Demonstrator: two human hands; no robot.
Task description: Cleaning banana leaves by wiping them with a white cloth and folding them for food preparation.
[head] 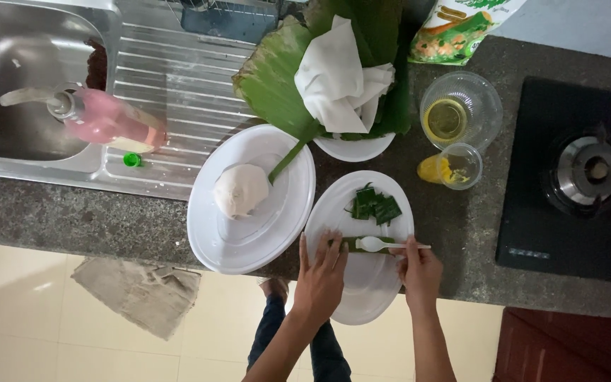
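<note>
Two hands work our oval plate's (362, 290) centre: left hand (322, 272) flat, fingers together, pinning the green leaf strip (348, 244); right hand (419, 265) pinching a white plastic spoon (380, 244) at three o'clock, which could tear it.

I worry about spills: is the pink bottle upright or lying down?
Lying down: the pink bottle rests sideways on the drainboard, pump over the sink.

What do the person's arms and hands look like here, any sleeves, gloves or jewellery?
Both forearms are bare from the bottom edge of the picture up, with no sleeves showing. The left hand and the right hand wear no gloves. No watch, bracelet or ring shows, though the picture is too small to rule out a thin ring.
</note>
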